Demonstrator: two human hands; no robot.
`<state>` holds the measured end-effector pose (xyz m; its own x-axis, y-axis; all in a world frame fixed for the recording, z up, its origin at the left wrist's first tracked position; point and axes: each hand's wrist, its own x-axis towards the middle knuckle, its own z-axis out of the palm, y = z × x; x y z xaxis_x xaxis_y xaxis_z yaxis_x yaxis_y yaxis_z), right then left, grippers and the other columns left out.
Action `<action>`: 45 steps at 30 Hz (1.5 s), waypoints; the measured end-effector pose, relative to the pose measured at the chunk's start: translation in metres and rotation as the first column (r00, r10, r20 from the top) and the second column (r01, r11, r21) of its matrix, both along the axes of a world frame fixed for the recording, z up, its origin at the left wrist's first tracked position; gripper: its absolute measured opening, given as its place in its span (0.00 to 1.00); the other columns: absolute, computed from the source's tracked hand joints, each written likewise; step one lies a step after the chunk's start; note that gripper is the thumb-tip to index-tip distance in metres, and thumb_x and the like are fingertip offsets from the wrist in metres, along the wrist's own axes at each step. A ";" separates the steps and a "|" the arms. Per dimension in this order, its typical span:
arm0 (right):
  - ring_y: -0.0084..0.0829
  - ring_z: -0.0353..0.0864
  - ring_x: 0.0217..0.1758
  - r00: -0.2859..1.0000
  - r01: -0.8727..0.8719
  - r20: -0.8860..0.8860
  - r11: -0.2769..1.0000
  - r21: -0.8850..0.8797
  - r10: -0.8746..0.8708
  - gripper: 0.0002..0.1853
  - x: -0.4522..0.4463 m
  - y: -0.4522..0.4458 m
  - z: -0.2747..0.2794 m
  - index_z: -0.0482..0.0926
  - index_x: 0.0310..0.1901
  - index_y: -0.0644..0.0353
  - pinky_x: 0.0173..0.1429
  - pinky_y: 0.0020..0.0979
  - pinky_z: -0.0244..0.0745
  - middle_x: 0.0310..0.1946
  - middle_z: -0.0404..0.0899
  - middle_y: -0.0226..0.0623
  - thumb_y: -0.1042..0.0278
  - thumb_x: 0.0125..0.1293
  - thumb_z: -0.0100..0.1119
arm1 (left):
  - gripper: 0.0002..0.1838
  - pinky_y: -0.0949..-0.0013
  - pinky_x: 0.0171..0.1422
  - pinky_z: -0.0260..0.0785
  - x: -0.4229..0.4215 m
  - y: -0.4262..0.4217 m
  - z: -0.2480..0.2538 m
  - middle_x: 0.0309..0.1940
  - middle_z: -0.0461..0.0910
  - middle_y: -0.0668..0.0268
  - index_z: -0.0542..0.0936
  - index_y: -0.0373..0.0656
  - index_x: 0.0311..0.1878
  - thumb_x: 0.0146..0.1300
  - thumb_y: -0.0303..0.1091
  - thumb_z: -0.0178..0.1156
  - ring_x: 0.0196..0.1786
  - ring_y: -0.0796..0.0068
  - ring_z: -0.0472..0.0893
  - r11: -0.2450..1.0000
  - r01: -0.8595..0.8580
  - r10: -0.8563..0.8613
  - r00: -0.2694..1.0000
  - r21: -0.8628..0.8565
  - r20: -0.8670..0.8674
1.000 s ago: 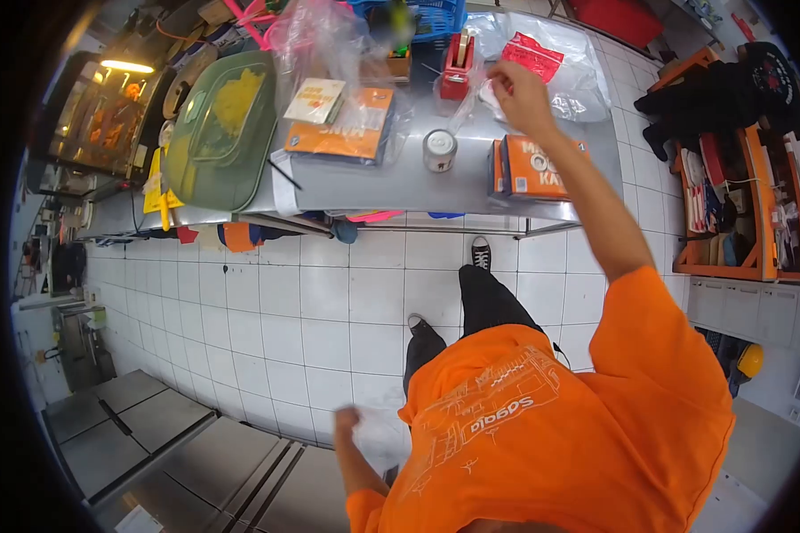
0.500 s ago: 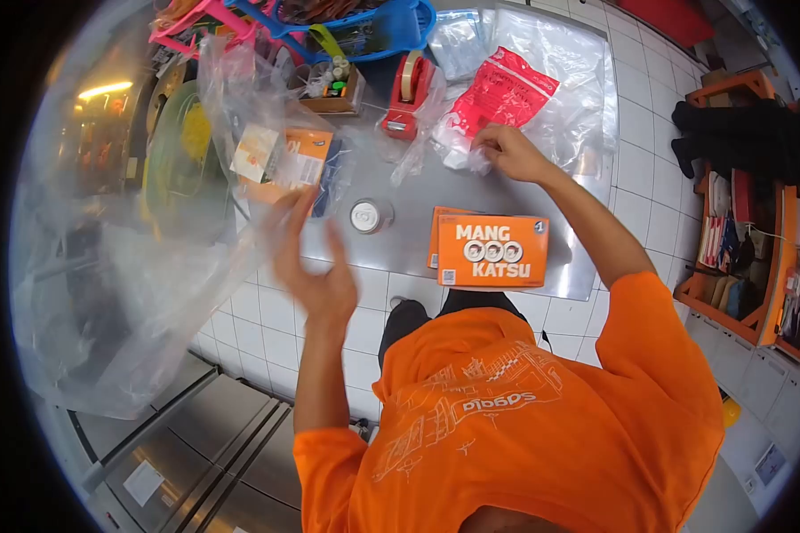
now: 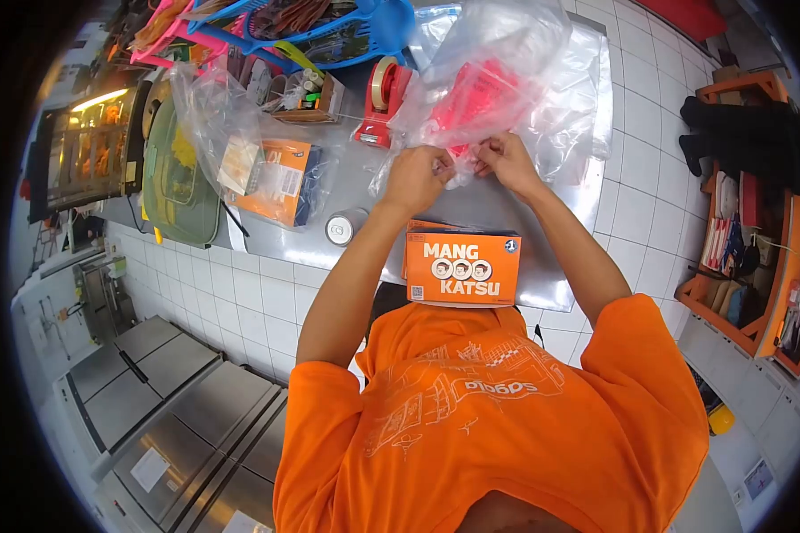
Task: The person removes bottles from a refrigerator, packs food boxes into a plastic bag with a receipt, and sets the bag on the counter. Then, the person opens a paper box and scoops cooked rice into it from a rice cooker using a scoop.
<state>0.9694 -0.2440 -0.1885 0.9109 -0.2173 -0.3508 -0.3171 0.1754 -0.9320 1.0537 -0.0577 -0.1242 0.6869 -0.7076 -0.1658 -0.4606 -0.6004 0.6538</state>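
- clear plastic bag [image 3: 542, 53]: beyond the orange box [image 3: 464, 266], spread away from the person, its near edge at both hands.
- left hand [image 3: 422, 178]: beyond the box's left part, thumb and fingers drawn together, pinching the film.
- right hand [image 3: 507, 164]: beyond the box's right part, likewise pinching; holding two spots probably keeps the thin edge under control.
- red packet [image 3: 476, 93]: beyond the box, seen through the film; whether inside or underneath, i cannot tell.
- can [image 3: 344, 226]: upright, left of the box, apart from it, likely clear of both hands.
- tape dispenser [image 3: 384, 102]: beyond and left of the box, seemingly within easy reach.
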 end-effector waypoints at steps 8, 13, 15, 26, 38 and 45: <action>0.22 0.79 0.29 0.984 -0.007 0.175 0.991 -0.134 0.031 0.09 -0.004 0.009 -0.004 0.83 0.45 0.62 0.35 0.27 0.76 0.31 0.81 0.32 0.78 0.70 0.52 | 0.08 0.52 0.50 0.73 0.013 0.012 0.009 0.37 0.85 0.50 0.85 0.40 0.39 0.58 0.31 0.69 0.43 0.49 0.84 0.997 -0.050 0.051 0.998 0.064 -0.020; 0.28 0.80 0.31 0.966 -0.052 0.205 0.895 -0.444 0.158 0.07 -0.003 0.017 0.020 0.84 0.42 0.64 0.38 0.30 0.75 0.33 0.81 0.37 0.73 0.65 0.63 | 0.07 0.53 0.47 0.73 0.011 0.010 0.010 0.35 0.85 0.51 0.86 0.40 0.38 0.58 0.30 0.70 0.40 0.50 0.84 0.993 -0.069 0.066 0.997 -0.093 -0.032; 0.31 0.80 0.31 0.951 -0.060 0.229 0.852 -0.521 0.207 0.08 -0.003 0.021 0.030 0.84 0.41 0.65 0.39 0.32 0.74 0.34 0.81 0.40 0.70 0.63 0.66 | 0.07 0.54 0.45 0.73 0.012 0.007 0.016 0.33 0.85 0.51 0.86 0.39 0.37 0.58 0.31 0.70 0.38 0.50 0.84 0.995 -0.066 0.059 0.994 -0.075 -0.096; 0.33 0.82 0.33 0.968 0.094 0.250 0.894 -0.438 0.020 0.06 -0.005 0.029 -0.002 0.84 0.42 0.64 0.39 0.33 0.75 0.34 0.83 0.41 0.75 0.65 0.61 | 0.10 0.58 0.41 0.73 0.005 0.017 0.008 0.27 0.84 0.56 0.86 0.39 0.38 0.59 0.36 0.71 0.32 0.58 0.83 0.993 -0.116 0.115 0.993 0.025 0.041; 0.27 0.83 0.32 0.969 0.167 0.219 0.954 -0.248 -0.113 0.07 -0.020 0.027 -0.007 0.83 0.44 0.65 0.38 0.30 0.77 0.33 0.83 0.38 0.76 0.65 0.61 | 0.18 0.59 0.49 0.75 -0.009 0.004 -0.019 0.40 0.84 0.60 0.84 0.42 0.45 0.50 0.34 0.75 0.40 0.61 0.84 0.997 0.023 -0.034 0.984 0.067 0.172; 0.37 0.84 0.39 0.970 0.058 0.237 0.897 -0.438 0.053 0.07 -0.029 0.027 0.016 0.83 0.41 0.66 0.45 0.34 0.78 0.38 0.83 0.42 0.76 0.62 0.64 | 0.12 0.56 0.51 0.75 -0.012 -0.016 -0.026 0.38 0.84 0.56 0.84 0.41 0.40 0.51 0.28 0.70 0.44 0.55 0.84 0.987 0.108 -0.086 0.980 -0.121 0.179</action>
